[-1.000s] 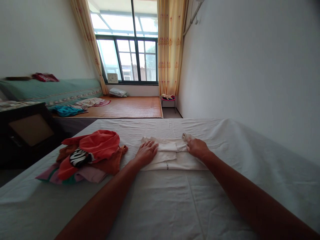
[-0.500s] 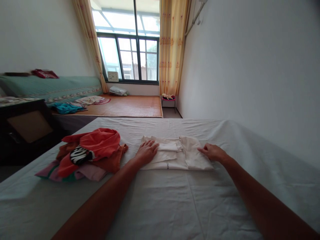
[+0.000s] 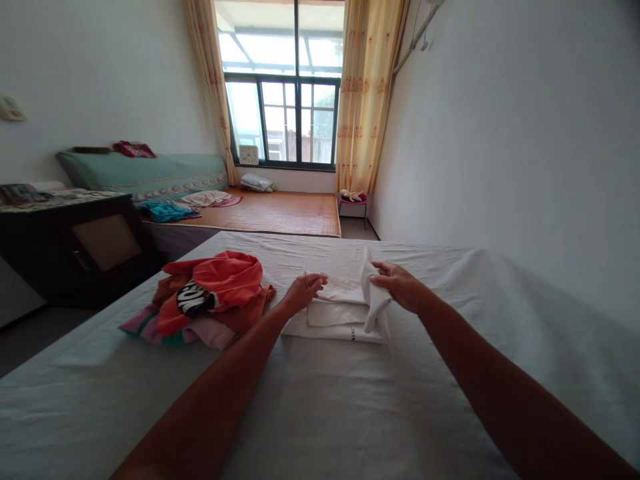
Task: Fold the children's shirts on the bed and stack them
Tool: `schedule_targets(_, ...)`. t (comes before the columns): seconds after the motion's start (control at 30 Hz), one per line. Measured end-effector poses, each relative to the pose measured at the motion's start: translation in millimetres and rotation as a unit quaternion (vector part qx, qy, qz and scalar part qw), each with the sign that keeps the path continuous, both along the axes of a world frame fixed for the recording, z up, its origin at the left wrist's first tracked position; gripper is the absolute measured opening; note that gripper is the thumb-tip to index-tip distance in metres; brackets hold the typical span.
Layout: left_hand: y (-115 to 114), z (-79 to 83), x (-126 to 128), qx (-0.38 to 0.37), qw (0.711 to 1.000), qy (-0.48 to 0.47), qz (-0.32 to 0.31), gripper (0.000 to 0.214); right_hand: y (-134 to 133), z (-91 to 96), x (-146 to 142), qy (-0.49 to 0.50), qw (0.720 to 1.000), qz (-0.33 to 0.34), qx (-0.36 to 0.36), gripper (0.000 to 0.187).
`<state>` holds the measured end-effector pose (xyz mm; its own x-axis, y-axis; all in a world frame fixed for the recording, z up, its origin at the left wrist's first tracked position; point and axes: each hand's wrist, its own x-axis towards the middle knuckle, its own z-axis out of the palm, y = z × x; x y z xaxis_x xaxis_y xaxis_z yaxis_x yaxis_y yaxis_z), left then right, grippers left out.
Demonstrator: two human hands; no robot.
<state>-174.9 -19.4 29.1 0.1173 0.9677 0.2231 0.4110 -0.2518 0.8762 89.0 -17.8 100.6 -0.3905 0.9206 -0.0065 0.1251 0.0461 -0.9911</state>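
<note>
A white shirt point(image 3: 330, 331), partly folded and with dark lettering near its front edge, lies on the bed before me. My right hand point(image 3: 403, 285) pinches the shirt's right part between thumb and fingers, holding that flap raised and tilted up. Over the left side of the shirt is my left hand point(image 3: 306, 291), its fingers loosely bent and somewhat apart; whether the fingertips touch the cloth is unclear. To the left of that hand sits a heap of clothes, with a red shirt point(image 3: 227, 277) on top and a pink and green garment point(image 3: 150, 325) underneath.
A pale sheet point(image 3: 320, 407) covers the bed under the clothes. Beyond are a second bed with a brown mat point(image 3: 280, 210), a dark cabinet point(image 3: 65, 233) at left, and a pink stool point(image 3: 353, 199). A white wall point(image 3: 500, 133) runs along the right.
My right hand has lifted the shirt's right side and brought it leftward over the middle. My left hand has gone from lying flat to bent fingers. The view has turned slightly left.
</note>
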Motion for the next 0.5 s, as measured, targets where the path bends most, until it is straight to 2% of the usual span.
schedule_targets(0.1, -4, 4.3, -4, -0.09, 0.98, -0.178, -0.013, 0.052, -7, -9.0, -69, 0.007, 0.999, 0.04, 0.028, 0.058)
schedule_targets(0.2, -11, 8.1, -8, -0.132, 0.956, -0.263, -0.009, 0.064, -15, -18.2, -108, 0.021, 0.993, 0.113, 0.024, 0.06)
schedule_targets(0.27, -16, 9.4, -10, -0.129, 0.957, -0.261, 0.007, 0.067, -14, -20.2, -111, 0.035, 0.991, 0.124, 0.028, 0.056)
schedule_targets(0.4, -18, 9.5, -11, -0.115, 0.968, -0.224, -0.013, 0.087, -1, -21.9, -80, 0.023, 0.998, 0.027, 0.043, 0.04)
schedule_targets(0.5, -14, 10.3, -12, -0.112, 0.984, -0.141, 0.001, 0.072, 7, -30.5, -58, 0.007, 0.996, -0.047, 0.072, 0.034)
